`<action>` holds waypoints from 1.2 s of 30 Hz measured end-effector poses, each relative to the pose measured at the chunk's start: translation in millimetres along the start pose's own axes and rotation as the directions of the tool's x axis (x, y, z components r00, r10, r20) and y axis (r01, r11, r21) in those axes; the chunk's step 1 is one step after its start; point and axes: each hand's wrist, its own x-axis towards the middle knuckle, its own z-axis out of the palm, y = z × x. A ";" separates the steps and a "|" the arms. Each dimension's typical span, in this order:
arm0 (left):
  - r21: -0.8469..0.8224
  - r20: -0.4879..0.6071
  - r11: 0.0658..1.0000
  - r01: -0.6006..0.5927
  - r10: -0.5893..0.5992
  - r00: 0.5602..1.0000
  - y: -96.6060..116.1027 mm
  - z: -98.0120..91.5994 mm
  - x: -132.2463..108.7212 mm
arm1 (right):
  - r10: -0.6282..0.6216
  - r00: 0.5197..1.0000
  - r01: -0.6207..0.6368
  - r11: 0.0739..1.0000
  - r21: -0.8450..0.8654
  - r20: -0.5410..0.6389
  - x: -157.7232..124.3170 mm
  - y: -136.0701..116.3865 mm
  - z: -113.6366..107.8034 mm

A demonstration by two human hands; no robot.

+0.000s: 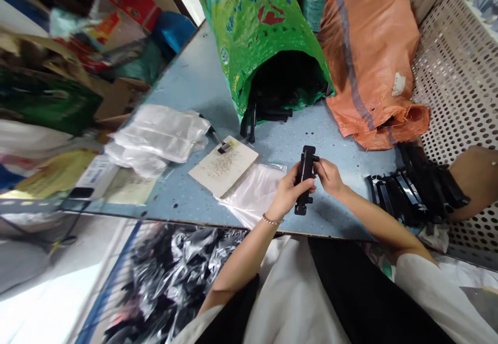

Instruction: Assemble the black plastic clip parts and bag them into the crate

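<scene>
A long black plastic part point(306, 170) with small knobs along one side stands roughly upright above the table's front edge. My left hand point(290, 191) is closed around its lower half, thumb across the front. My right hand point(328, 176) is pinched at the part's right side, just below the upper knob; whatever lies between those fingertips is too small to make out. Under and left of my left hand lie clear plastic bags point(252, 191). Beside them is a stained pale board point(225, 165) with a small black-headed tool point(223, 147) at its top edge.
A green sack point(268, 32) lies open at the back, black parts point(268, 114) spilling out. Right of it are an orange sack point(365, 48), a pile of black parts point(412, 188), another person's hand point(476, 180) and a perforated white crate point(459, 74). More plastic bags point(163, 134) lie left.
</scene>
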 end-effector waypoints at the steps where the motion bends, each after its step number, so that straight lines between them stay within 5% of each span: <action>1: 0.009 0.008 1.000 0.006 -0.006 1.000 1.8 -1.9 0.2 | 0.005 1.000 -0.005 1.000 -0.005 -0.008 -3.1 -1.8 -1.3; 5: 0.009 0.061 0.998 0.056 -0.056 0.997 10.8 -8.5 -3.7 | -0.134 0.991 0.132 0.973 -0.191 0.006 -1.2 -6.0 -25.4; 11: -0.120 0.241 0.971 0.206 -0.173 0.955 15.1 -9.5 -11.8 | -0.204 0.929 0.274 0.939 -0.205 0.309 15.2 -18.9 -62.0; 14: -0.082 0.263 0.978 0.194 -0.166 0.950 10.5 -3.6 -22.7 | -0.118 0.944 0.134 0.990 -0.032 0.308 8.5 -29.4 -57.2; 17: 0.124 0.126 0.991 -0.050 0.034 0.991 2.6 1.5 -35.4 | 0.069 0.970 -0.130 0.957 0.260 0.234 -8.0 -41.9 -37.7; 19: 0.278 0.057 0.943 -0.185 0.176 0.983 -0.9 0.4 -40.6 | 0.156 0.942 -0.267 0.884 0.384 0.296 -16.6 -48.8 -27.0; 21: 0.275 0.074 0.942 -0.191 0.177 0.981 -0.3 -4.3 -42.3 | 0.148 0.919 -0.290 0.881 0.375 0.365 -18.2 -52.4 -25.6; 23: 0.145 0.113 0.983 -0.109 0.093 0.989 4.2 -9.9 -41.7 | 0.063 0.947 -0.143 0.960 0.239 0.315 -13.1 -52.0 -33.4; 25: 0.016 0.131 1.000 -0.015 0.013 0.991 10.5 -13.2 -41.2 | -0.136 0.966 0.149 0.988 -0.044 0.219 -5.1 -48.8 -44.4; 29: -0.078 0.128 0.992 0.104 -0.094 0.987 16.7 -10.0 -44.9 | -0.482 0.817 0.576 0.712 -0.400 0.318 3.9 -39.5 -52.3; 32: -0.080 0.088 0.991 0.106 -0.099 0.991 10.8 -5.3 -47.7 | -0.525 0.793 0.609 0.673 -0.420 0.309 2.6 -34.2 -43.4; 36: -0.116 0.025 0.989 0.087 -0.085 0.996 0.7 -6.9 -41.1 | -0.280 0.922 0.344 0.909 -0.236 0.266 -5.4 -36.9 -30.4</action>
